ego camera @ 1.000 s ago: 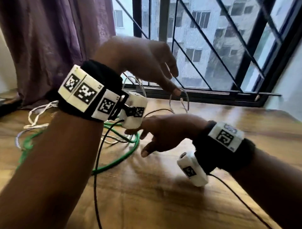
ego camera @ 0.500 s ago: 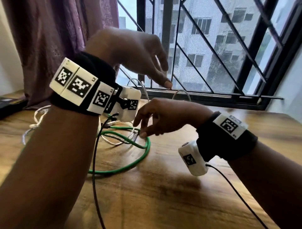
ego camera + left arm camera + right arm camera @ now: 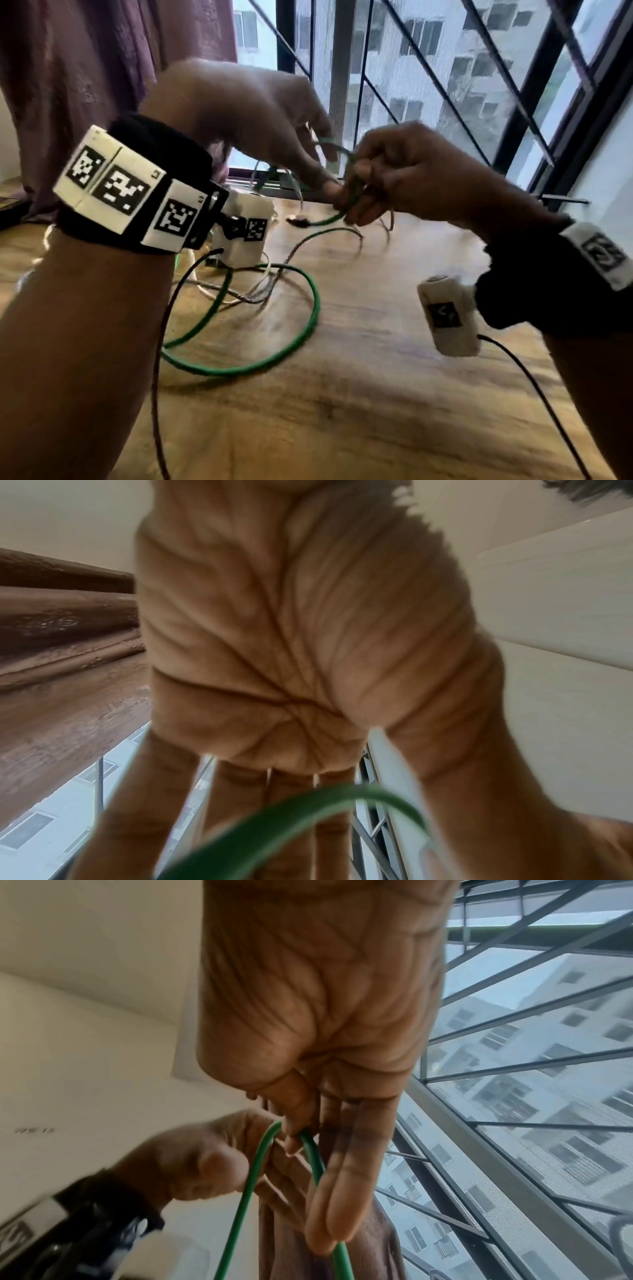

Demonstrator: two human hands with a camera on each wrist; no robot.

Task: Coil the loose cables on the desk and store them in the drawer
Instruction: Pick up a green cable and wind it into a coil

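Note:
A green cable (image 3: 308, 329) lies in wide loose loops on the wooden desk (image 3: 376, 394), and one end is lifted into the air. My right hand (image 3: 359, 192) pinches that raised part between thumb and forefinger; the pinch is plain in the right wrist view (image 3: 301, 1131), where the green cable (image 3: 246, 1191) hangs down from it. My left hand (image 3: 318, 171) is raised beside it, fingers straight, with a small green loop (image 3: 337, 145) arching over them. In the left wrist view the green cable (image 3: 274, 831) crosses in front of the left hand's straight fingers (image 3: 291, 791). No drawer is in view.
Thin white and grey cables (image 3: 246, 298) are tangled with the green one on the desk. A purple curtain (image 3: 85, 68) hangs at the back left and a barred window (image 3: 428, 68) runs along the far edge. Black camera leads (image 3: 157, 342) dangle from both wrists.
My right hand went from low over the desk up to my left hand, bringing the green cable with it. A green loop now arches over the left fingers.

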